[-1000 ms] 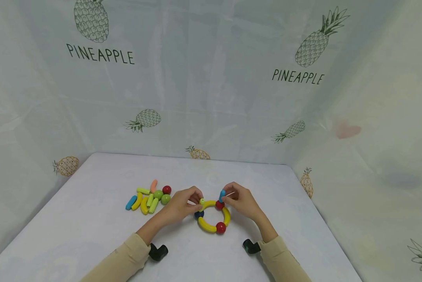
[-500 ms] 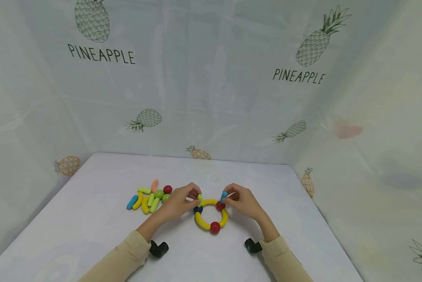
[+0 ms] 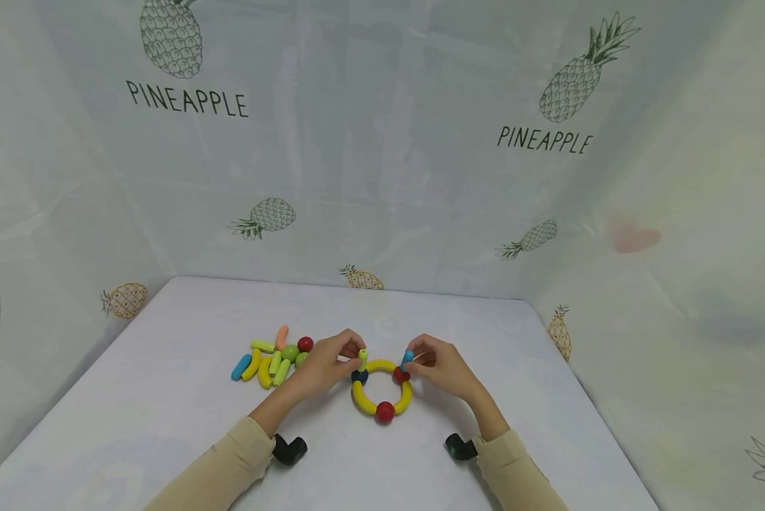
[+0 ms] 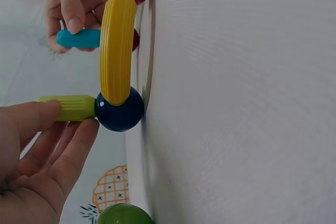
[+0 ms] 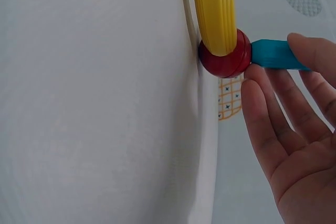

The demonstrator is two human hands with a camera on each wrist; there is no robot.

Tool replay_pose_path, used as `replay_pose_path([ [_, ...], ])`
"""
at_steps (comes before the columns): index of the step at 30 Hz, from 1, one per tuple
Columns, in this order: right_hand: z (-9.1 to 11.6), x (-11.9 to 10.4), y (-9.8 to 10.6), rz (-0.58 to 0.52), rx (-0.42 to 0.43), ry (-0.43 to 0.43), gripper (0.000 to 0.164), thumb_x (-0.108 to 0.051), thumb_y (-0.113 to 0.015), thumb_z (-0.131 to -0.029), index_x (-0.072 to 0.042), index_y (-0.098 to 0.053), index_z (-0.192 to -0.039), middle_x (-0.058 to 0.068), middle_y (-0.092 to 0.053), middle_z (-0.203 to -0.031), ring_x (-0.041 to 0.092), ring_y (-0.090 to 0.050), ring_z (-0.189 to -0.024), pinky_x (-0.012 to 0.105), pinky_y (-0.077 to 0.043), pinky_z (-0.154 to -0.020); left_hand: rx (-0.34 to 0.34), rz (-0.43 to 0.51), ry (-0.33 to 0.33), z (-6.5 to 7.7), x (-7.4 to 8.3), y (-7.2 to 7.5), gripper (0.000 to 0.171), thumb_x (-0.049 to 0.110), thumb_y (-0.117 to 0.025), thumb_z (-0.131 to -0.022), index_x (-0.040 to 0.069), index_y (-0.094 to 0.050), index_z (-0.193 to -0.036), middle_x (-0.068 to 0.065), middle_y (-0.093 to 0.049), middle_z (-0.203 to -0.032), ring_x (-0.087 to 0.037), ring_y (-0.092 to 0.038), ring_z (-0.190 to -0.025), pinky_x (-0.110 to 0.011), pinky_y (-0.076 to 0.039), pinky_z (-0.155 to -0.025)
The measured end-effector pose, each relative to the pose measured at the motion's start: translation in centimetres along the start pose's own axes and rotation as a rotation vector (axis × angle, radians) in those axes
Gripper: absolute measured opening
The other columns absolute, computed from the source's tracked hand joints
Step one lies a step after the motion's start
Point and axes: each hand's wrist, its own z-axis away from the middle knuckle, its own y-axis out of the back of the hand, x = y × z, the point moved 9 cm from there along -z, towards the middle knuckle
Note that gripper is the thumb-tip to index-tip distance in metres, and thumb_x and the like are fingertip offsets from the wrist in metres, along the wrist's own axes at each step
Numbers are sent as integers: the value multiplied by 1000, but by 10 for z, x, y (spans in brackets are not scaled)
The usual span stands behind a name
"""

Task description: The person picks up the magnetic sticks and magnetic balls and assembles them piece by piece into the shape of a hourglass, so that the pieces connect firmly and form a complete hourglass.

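The left grip (image 3: 323,365), narrowed to a pinch between thumb and fingers, holds a ribbed lime-green rod (image 4: 76,107) upright on the navy ball (image 4: 119,109) just below it, while the right grip (image 3: 443,365) likewise pinches a blue rod (image 5: 273,54) standing on a red ball (image 5: 228,60). Low between both grips, those balls and curved yellow rods (image 3: 362,402) form a ring on the table (image 3: 370,468); loose coloured rods and balls (image 3: 290,352) lie left of the left grip.
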Motion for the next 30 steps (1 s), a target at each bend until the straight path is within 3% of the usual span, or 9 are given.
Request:
replay_pose_path([
  [12, 1, 1, 0, -1, -2, -16, 23, -20, -83, -94, -18, -67, -112, -4, -75, -105, 16, -72, -94, 27, -60, -84, -5, 2, 1, 1, -1, 1, 24, 12, -73, -102, 22, -63, -120, 7, -71, -114, -13, -68, -110, -34, -60, -97],
  [30, 1, 0, -1, -2, -7, -1, 24, -21, -82, -95, -14, -67, -113, 1, -75, -105, 19, -71, -95, 25, -59, -82, -42, 52, -22, 2, 0, 2, 22, 12, -72, -102, 22, -63, -120, 6, -71, -114, -14, -69, -111, -32, -61, -96],
])
